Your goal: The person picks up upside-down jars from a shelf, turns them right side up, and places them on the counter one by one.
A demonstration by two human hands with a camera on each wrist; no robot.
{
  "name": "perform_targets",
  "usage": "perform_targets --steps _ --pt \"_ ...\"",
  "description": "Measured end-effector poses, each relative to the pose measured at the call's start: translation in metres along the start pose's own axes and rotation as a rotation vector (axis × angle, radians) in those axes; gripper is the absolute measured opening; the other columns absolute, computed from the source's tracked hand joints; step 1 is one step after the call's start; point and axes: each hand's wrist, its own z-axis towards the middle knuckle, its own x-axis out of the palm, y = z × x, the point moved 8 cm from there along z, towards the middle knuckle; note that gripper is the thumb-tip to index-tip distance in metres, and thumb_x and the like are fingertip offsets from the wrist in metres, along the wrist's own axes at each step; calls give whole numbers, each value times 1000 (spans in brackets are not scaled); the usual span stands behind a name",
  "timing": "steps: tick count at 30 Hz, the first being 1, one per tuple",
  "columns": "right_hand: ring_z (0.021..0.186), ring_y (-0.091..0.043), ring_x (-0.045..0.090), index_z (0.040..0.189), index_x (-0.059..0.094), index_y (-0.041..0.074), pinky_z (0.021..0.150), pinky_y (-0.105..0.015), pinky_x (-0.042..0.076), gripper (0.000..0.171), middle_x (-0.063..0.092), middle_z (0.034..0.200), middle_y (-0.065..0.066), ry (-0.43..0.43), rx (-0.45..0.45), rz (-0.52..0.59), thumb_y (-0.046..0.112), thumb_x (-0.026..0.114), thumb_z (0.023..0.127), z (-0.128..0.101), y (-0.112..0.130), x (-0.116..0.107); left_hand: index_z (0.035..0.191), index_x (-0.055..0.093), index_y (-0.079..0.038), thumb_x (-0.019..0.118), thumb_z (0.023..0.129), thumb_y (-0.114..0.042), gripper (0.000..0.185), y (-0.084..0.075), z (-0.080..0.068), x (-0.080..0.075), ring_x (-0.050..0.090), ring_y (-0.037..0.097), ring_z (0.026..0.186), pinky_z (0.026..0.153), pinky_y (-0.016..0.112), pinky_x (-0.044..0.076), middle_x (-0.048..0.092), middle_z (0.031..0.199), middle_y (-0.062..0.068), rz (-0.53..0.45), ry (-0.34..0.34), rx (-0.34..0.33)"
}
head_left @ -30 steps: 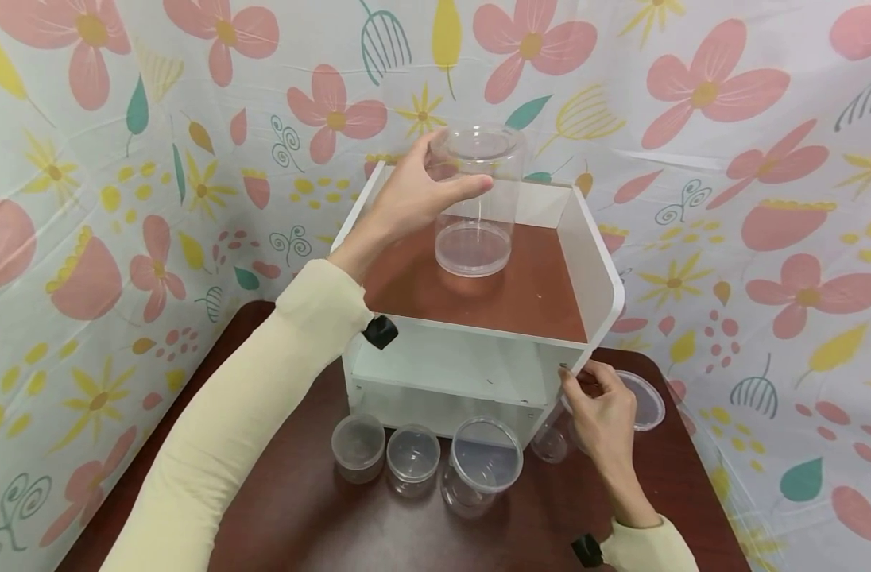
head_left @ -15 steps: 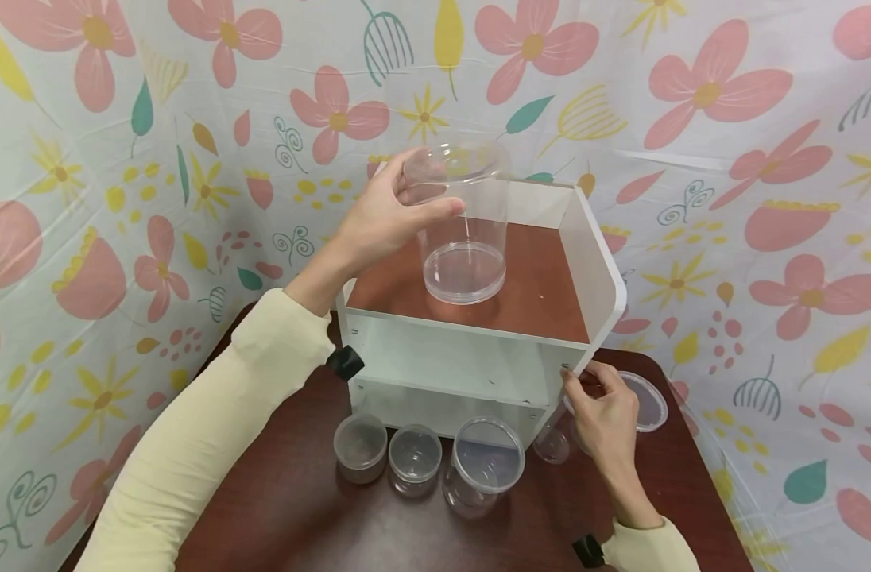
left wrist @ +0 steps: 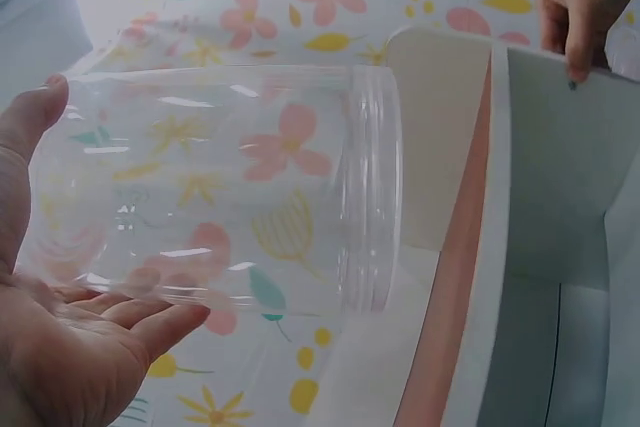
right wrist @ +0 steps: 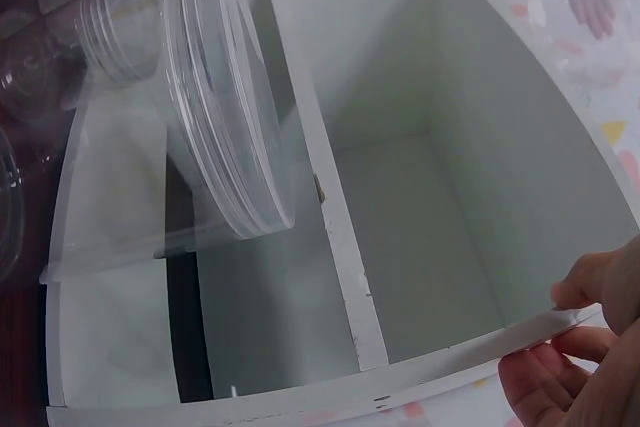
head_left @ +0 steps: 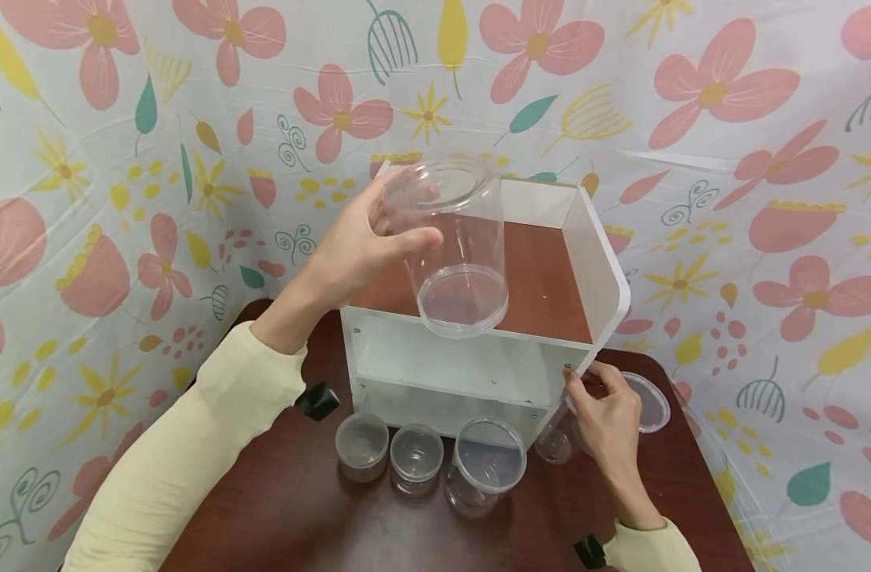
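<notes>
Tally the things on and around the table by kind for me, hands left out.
Big clear jar, held in the left hand: 1
Small tubs on the table: 5
White shelf: 1
Table: 1
Total: 8

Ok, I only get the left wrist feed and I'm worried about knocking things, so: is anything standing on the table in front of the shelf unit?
Observer: Yes. The head view shows three clear containers in a row on the dark table, just in front of the white shelf unit.
Operator: Anything by the right hand?
Observer: A shallow round clear container lies on the table just beyond the right hand, which pinches the unit's right side panel.
Operator: Which end of the jar points down?
Observer: The clear jar is tilted, with its ringed end lowest, at the unit's front edge.
</notes>
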Motion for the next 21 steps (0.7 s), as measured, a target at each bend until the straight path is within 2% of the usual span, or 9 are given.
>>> perform_targets --steps 4,9,13,16,19,21 --pt "72 10 57 100 76 -4 64 -6 43 14 70 87 -12 1 7 -2 3 77 88 0 0 0 161 30 -8 73 90 -4 83 -2 -13 1 58 26 130 103 38 52 52 151 8 -18 7 30" --pt "71 9 57 100 76 -4 63 -6 43 14 70 88 -12 2 17 3 3 77 88 0 -1 0 161 28 -7 74 88 -5 86 -1 -27 2 57 24 129 100 34 53 51 149 9 -40 8 24" --pt "71 9 57 101 76 -4 63 -6 43 15 70 88 -12 4 18 3 3 77 88 1 -1 0 161 27 -8 86 86 -28 98 4 -39 5 57 28 129 92 32 57 51 149 13 -89 34 26" --pt "70 10 57 101 76 -4 62 -6 43 15 71 88 -13 7 20 1 4 77 88 0 -2 1 161 27 -7 91 75 -50 116 7 -48 6 58 32 130 89 33 59 51 150 15 -98 36 32" --pt "70 12 57 101 76 -4 62 -6 43 14 71 88 -13 8 25 4 3 77 88 0 -2 1 161 25 -5 91 70 -55 123 9 -57 6 58 33 131 94 34 57 48 152 15 -105 19 36" --pt "70 12 57 101 76 -4 62 -6 44 14 71 87 -12 7 27 5 3 77 88 0 -2 1 161 25 -5 90 71 -56 123 11 -63 6 57 33 132 96 36 56 47 153 16 -109 14 37"
